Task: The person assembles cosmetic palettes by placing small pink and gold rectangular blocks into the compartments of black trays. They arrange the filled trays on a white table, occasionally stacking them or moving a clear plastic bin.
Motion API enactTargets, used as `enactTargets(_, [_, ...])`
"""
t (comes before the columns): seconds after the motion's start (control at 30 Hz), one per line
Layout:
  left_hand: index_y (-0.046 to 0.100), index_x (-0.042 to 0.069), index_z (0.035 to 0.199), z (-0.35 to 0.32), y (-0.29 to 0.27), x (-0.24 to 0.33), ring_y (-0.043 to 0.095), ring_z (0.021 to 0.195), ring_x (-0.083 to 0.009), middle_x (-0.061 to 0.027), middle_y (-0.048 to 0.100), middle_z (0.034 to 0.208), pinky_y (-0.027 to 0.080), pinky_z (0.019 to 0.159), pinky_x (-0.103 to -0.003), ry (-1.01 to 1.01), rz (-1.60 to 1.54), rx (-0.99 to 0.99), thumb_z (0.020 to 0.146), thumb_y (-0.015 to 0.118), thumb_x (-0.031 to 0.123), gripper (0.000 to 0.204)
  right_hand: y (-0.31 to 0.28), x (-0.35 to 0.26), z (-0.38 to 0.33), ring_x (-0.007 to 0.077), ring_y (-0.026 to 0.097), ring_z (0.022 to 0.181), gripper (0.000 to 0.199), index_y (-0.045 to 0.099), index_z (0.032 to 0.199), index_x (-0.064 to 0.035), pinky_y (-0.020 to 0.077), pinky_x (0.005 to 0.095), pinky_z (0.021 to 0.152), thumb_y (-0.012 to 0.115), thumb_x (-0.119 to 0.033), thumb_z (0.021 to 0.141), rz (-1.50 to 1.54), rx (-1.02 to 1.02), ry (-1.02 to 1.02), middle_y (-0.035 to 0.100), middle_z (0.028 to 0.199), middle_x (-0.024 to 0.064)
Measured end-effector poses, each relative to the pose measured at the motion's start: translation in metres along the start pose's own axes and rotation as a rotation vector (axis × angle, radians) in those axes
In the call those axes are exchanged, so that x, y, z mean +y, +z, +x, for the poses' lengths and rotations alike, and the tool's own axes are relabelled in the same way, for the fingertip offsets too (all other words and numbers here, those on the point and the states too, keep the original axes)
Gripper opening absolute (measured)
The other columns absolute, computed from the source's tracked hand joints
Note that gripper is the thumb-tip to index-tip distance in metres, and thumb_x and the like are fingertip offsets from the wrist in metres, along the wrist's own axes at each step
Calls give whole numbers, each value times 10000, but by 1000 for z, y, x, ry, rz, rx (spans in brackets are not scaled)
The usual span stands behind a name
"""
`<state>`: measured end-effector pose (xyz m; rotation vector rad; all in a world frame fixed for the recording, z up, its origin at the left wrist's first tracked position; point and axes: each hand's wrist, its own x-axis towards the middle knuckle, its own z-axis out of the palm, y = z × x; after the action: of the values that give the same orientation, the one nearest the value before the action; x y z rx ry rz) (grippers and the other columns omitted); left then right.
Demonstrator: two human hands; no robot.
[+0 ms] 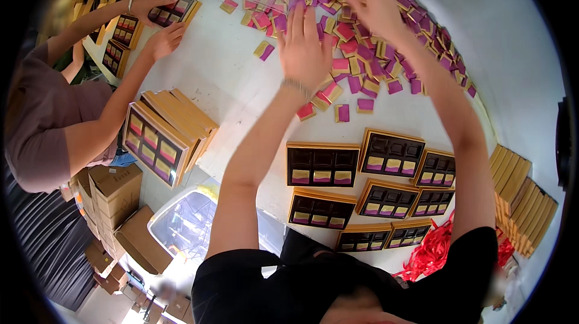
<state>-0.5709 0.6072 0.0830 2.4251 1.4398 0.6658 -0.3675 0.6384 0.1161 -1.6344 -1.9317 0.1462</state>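
Small flat packets in gold with pink or purple (pixel 345 31) lie in a wide loose heap across the far side of the white table. My left hand (pixel 304 52) reaches over the heap's near left edge, palm down with fingers stretched out. Over the middle of the heap is my right hand (pixel 377 10), smeared by motion; its fingers seem bent, and whether they hold a packet cannot be told. Nearer to me stand several gold-rimmed boxes (pixel 321 164) with black compartment trays. Their near rows hold gold-and-purple packets, while their far rows show bare black compartments.
At the left a co-worker's hands (pixel 166 40) hold a similar box (pixel 175 10). A leaning stack of filled boxes (pixel 157 137) stands on the table's left edge. Red ribbon strips (pixel 428 248) and stacked gold boxes (pixel 522 197) are at right; cardboard cartons (pixel 114 188) stand lower left.
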Motion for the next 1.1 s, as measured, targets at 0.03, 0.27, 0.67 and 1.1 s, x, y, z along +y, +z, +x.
enactTargets(0.03, [409,92,1430,28,5,-14,222,1386,-517,-285,267,1508,239,1056,-684,36,-103,71,841,648,480,744,6,11,44,309,642,719,159,663,949,-132,491,397,616,553,-238,905,0,78,-21,658,806,125])
enactTargets(0.27, [469,122,1390,114,3,-77,513,1189,-359,-198,532,1302,452,975,-479,140,178,286,791,749,385,711,72,114,168,442,638,962,493,620,1212,-111,489,557,856,418,-485,962,-337,-132,133,675,1095,196])
enactTargets(0.67, [545,-31,1263,132,-29,-110,604,911,-97,-77,645,1035,499,678,-261,-256,-830,302,873,708,231,498,17,30,152,371,534,1226,741,521,1362,-60,404,394,1055,444,-640,908,-80,-390,224,585,1281,234])
enactTargets(1.1, [249,144,1521,-102,-41,-81,143,1423,-523,-246,139,1577,208,1017,-738,-12,-19,-76,568,848,578,1206,62,-4,68,373,493,1224,676,608,1307,-255,347,600,986,381,-724,877,-262,-476,92,562,1298,130])
